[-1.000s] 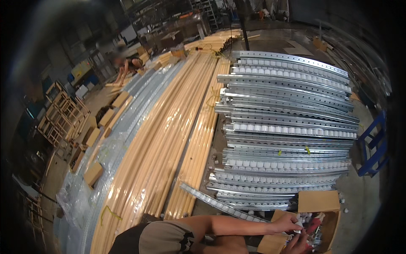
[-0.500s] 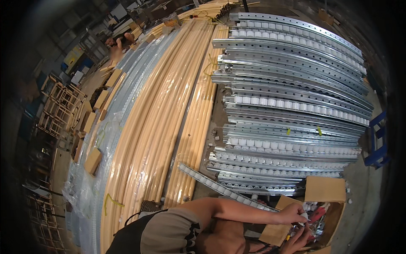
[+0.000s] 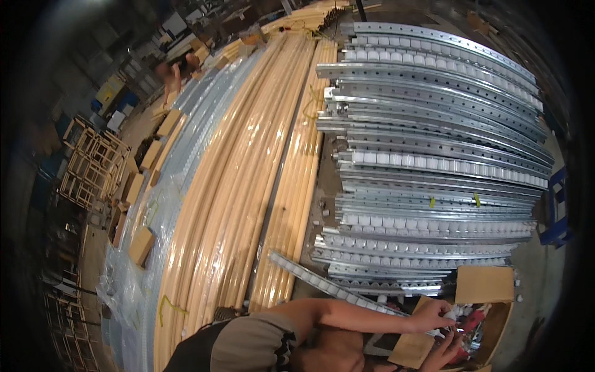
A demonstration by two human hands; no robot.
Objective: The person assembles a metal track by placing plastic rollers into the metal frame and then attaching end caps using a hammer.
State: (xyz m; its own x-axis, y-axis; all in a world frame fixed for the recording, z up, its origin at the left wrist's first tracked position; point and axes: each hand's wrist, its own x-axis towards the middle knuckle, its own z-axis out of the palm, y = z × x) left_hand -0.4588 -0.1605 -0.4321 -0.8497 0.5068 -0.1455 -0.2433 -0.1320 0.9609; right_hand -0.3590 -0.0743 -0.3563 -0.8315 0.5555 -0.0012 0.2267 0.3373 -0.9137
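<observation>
Over an open cardboard box (image 3: 496,325), my two hands meet at the lower right. My left hand (image 3: 432,315) pinches a small white roller wheel (image 3: 450,315) between thumb and fingers. Just below it, my right hand (image 3: 444,352) has its fingers drawn together near the wheel; whether they hold a small part of their own is too small to make out. Loose metal and white parts fill the box, with a red piece (image 3: 476,318) among them. A roller track (image 3: 334,288) with white wheels runs from beside my left forearm toward the upper left.
Rows of metal roller tracks (image 3: 434,164) lie to the right. Long cream pipes (image 3: 242,167) in clear wrap run along the middle, with plastic-wrapped grey lengths (image 3: 204,93) on their left. A blue stand (image 3: 556,211) is at the right edge. Another person (image 3: 176,71) bends down far left.
The whole view has shifted slightly, so things sit a little lower and to the right. My hands remain together over the box, the white wheel still in the left.
</observation>
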